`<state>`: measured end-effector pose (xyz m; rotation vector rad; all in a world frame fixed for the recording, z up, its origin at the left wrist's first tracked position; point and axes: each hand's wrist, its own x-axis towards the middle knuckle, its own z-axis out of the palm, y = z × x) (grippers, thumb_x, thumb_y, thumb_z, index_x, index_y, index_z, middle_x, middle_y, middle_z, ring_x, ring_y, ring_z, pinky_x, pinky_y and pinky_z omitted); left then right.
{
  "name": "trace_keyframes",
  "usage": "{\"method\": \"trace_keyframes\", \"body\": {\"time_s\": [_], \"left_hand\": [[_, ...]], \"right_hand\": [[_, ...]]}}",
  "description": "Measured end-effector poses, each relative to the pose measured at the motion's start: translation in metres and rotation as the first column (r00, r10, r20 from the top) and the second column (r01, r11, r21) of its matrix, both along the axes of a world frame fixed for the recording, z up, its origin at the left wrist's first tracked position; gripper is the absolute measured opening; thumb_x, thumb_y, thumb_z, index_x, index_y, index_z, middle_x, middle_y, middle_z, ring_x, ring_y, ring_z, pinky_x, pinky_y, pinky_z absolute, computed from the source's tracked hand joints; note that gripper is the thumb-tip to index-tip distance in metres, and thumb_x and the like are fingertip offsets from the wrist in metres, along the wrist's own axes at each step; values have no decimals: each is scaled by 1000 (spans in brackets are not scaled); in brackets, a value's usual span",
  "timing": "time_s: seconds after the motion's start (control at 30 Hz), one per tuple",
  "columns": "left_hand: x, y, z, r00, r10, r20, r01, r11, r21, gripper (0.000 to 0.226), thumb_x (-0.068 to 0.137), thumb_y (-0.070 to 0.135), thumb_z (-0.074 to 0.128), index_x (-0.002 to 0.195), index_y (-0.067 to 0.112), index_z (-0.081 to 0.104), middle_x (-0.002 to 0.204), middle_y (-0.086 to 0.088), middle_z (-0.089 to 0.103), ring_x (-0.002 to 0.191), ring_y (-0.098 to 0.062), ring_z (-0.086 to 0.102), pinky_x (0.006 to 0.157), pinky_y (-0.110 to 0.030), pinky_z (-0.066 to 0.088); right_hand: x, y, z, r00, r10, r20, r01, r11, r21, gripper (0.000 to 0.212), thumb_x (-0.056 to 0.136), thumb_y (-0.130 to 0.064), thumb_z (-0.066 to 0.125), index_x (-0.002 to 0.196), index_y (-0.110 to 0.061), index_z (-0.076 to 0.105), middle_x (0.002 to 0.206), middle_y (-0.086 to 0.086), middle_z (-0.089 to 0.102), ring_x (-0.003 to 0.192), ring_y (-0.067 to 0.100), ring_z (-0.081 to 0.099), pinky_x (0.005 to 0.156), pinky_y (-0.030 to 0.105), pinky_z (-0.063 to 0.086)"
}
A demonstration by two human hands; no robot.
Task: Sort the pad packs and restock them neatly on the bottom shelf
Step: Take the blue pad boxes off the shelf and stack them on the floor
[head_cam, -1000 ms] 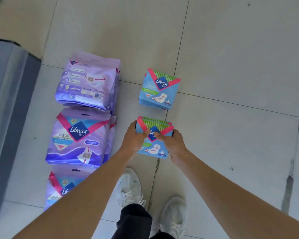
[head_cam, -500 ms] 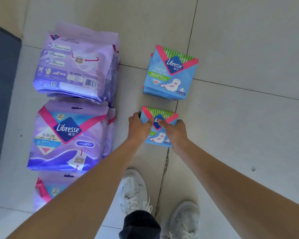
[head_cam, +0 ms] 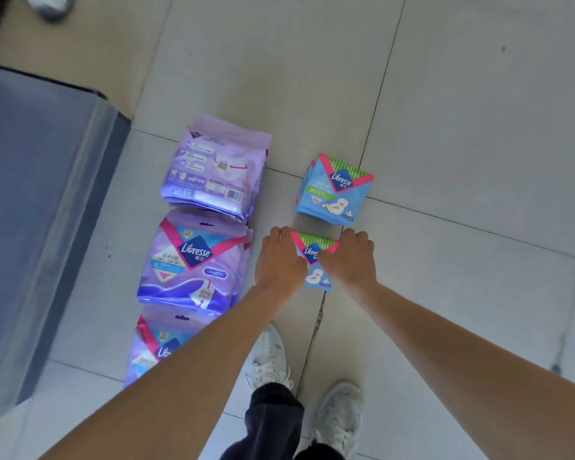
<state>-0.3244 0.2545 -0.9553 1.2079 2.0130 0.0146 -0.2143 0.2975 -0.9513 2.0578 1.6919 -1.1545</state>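
Head view, looking down: left hand (head_cam: pixel 279 260) and right hand (head_cam: pixel 349 257) clasped from either side around a small stack of blue pad packs (head_cam: pixel 316 260) on the tiled floor (head_cam: pixel 445 127), fingers curled over the far edge, thumbs meeting over the logo. Just beyond, a second blue stack (head_cam: pixel 334 192), lying apart from the held one and slightly askew. To the left, in a column, three piles of larger purple pad packs: far pile (head_cam: pixel 213 171) back side up with barcode showing, middle pile (head_cam: pixel 193 260) front up, near pile (head_cam: pixel 156 350) partly hidden behind the left forearm. Further left, a grey shelf base (head_cam: pixel 40 200). Below the arms, two white sneakers (head_cam: pixel 269 356) and a dark trouser leg (head_cam: pixel 273 423).
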Motion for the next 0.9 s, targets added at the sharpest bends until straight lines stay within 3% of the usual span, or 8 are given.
{"method": "trace_keyframes", "body": {"time_s": [0.17,0.4,0.47,0.57,0.67,0.73,0.8,0.9], "left_hand": [[-28,-2,101,980,-151,-130,159,986,54,43,91,10,46,134,9,38,135,-7,41,126,-24,39,97,-30,34],[-90,-25,259,988,45,-148,-36,997,66,44,93,16,49,135,11,38,136,-6,41,127,-24,41,94,-33,37],[-115,-37,305,982,104,-156,-92,992,83,46,91,15,53,135,11,41,135,-5,42,126,-24,44,95,-35,39],[-165,-64,367,953,222,-204,-200,972,126,41,90,11,50,130,11,46,133,-4,44,121,-27,49,93,-38,44],[-224,-93,410,909,348,-229,-312,933,180,36,90,11,49,126,10,49,132,-5,48,119,-28,52,93,-38,46],[-264,-112,430,864,439,-246,-387,893,231,35,90,11,49,126,9,50,132,-6,49,118,-30,52,93,-40,46],[-301,-131,443,814,517,-265,-457,851,258,37,89,11,50,126,9,50,133,-7,50,118,-32,53,92,-41,47],[-350,-155,447,777,551,-306,-484,832,269,41,87,9,52,128,11,50,134,-6,49,117,-31,53,91,-40,46]], "right_hand": [[-32,10,108,925,381,-3,-379,922,78,35,89,-25,55,116,-5,47,125,12,45,120,31,42,88,34,38],[-100,9,267,728,685,25,-678,715,170,39,91,-28,51,120,-2,47,124,16,51,119,32,46,90,35,39],[-129,6,308,679,734,5,-723,667,181,39,87,-32,52,114,-4,50,122,17,54,117,32,49,86,33,40],[-183,-8,366,616,786,-49,-760,610,223,23,80,-32,51,90,-13,43,107,14,60,105,31,56,70,29,37],[-241,-28,406,564,818,-117,-774,572,271,22,84,-21,54,74,-15,35,81,3,49,86,27,52,62,29,33],[-282,-41,426,531,829,-174,-779,558,285,17,84,-21,55,76,-15,41,79,1,48,84,25,51,61,30,36],[-323,-54,440,541,806,-241,-758,592,275,13,83,-20,57,84,-11,49,83,3,52,81,24,52,65,30,40],[-374,-76,448,549,773,-317,-716,631,298,32,80,-16,56,63,-17,30,62,-1,33,54,16,33,48,28,24]]}}
